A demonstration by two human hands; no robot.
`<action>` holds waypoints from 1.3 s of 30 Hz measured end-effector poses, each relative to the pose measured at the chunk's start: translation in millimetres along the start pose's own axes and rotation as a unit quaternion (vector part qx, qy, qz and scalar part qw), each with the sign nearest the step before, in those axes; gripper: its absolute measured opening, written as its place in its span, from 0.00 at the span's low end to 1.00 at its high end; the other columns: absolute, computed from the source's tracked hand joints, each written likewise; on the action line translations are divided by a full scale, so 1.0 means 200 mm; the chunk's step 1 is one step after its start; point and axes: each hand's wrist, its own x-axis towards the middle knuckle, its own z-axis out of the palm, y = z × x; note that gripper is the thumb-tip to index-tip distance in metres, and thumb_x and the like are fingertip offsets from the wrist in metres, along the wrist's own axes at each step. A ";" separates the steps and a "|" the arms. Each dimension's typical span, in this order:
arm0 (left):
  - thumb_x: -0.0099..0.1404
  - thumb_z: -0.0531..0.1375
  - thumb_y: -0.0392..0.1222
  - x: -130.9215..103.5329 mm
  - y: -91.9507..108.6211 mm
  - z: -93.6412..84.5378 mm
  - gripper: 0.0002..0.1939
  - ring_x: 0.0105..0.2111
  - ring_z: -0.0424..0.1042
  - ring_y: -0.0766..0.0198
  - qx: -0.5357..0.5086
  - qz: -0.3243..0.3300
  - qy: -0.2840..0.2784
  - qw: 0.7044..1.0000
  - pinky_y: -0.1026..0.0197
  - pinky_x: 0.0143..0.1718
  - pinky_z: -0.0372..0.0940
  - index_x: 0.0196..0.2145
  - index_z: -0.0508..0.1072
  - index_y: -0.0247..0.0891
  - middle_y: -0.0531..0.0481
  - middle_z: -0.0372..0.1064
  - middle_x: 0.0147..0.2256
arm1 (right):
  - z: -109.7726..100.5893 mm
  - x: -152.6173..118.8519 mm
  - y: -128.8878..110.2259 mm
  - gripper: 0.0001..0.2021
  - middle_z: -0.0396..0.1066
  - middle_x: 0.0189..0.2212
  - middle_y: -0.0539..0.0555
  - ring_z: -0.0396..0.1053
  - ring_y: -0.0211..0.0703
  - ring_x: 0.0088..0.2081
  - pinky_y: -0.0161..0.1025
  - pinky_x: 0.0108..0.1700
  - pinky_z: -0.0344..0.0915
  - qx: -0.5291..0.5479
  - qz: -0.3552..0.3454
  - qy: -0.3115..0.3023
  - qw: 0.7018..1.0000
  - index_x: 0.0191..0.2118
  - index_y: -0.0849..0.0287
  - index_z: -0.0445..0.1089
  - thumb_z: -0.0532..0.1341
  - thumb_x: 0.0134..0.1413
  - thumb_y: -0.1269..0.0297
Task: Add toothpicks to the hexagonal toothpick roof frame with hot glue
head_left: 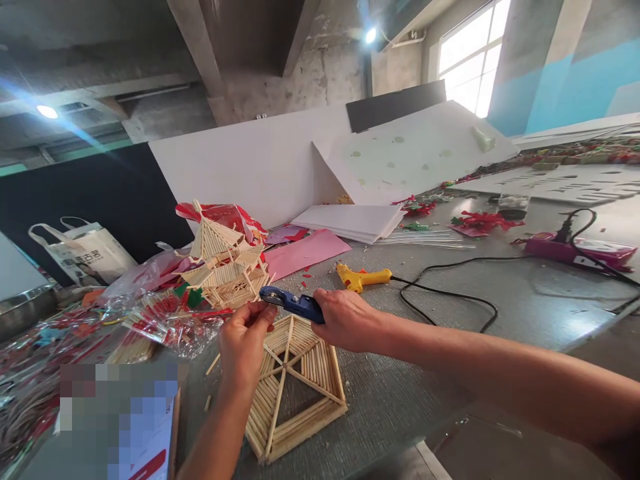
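My right hand (347, 320) is wrapped round the handle of a blue cutting tool (295, 305), its round metal head pointing left. At that head, my left hand (250, 327) is pinched, with its fingertips against the tool's tip; what it holds there is too small to make out. Under both hands a hexagonal frame of wooden sticks (310, 427) lies flat on the grey table (400, 407), with spokes meeting at its centre and sticks filling several sections. Just behind stands a small pagoda-like stick model (225, 267).
A yellow glue gun (363, 277) lies behind my right hand, its black cord running to a purple power strip (580, 250). Pink paper (310, 253) and white boards (350, 220) lie farther back. Plastic-wrapped materials (170, 320) and a tote bag (87, 250) are at left.
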 end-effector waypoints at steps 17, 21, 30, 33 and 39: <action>0.48 0.65 0.47 0.00 0.01 0.00 0.13 0.21 0.63 0.70 0.003 -0.003 0.017 1.000 0.68 0.24 0.58 0.27 0.73 0.35 0.56 0.67 0.20 | 0.01 0.00 0.00 0.11 0.72 0.28 0.56 0.71 0.48 0.27 0.37 0.26 0.56 -0.015 0.007 0.020 1.000 0.36 0.62 0.64 0.52 0.48 0.61; 0.48 0.65 0.47 0.00 0.00 0.00 0.13 0.21 0.63 0.69 0.008 0.004 0.015 1.000 0.67 0.25 0.58 0.27 0.73 0.35 0.56 0.67 0.20 | 0.02 0.00 -0.01 0.13 0.72 0.28 0.57 0.71 0.49 0.28 0.38 0.26 0.57 -0.027 0.002 0.017 0.999 0.38 0.63 0.64 0.51 0.49 0.62; 0.49 0.64 0.47 -0.01 0.02 0.01 0.12 0.21 0.64 0.68 0.015 0.005 0.007 1.000 0.67 0.25 0.58 0.27 0.72 0.35 0.55 0.66 0.20 | 0.02 0.00 -0.01 0.11 0.71 0.29 0.58 0.71 0.49 0.28 0.38 0.27 0.59 -0.058 0.002 0.026 0.998 0.38 0.63 0.62 0.50 0.51 0.63; 0.49 0.64 0.48 -0.01 0.03 0.01 0.13 0.21 0.64 0.68 0.023 -0.005 0.005 1.000 0.66 0.25 0.58 0.27 0.72 0.35 0.55 0.66 0.19 | 0.01 0.00 -0.02 0.11 0.70 0.31 0.59 0.71 0.49 0.30 0.39 0.29 0.60 -0.062 0.006 0.016 0.998 0.38 0.63 0.62 0.50 0.53 0.62; 0.47 0.65 0.46 -0.01 0.03 0.01 0.12 0.22 0.64 0.68 -0.012 -0.018 0.002 1.000 0.66 0.26 0.59 0.26 0.72 0.35 0.55 0.67 0.20 | 0.01 0.00 -0.01 0.10 0.71 0.32 0.59 0.70 0.48 0.30 0.39 0.29 0.60 -0.053 0.003 0.027 0.998 0.38 0.63 0.62 0.51 0.51 0.63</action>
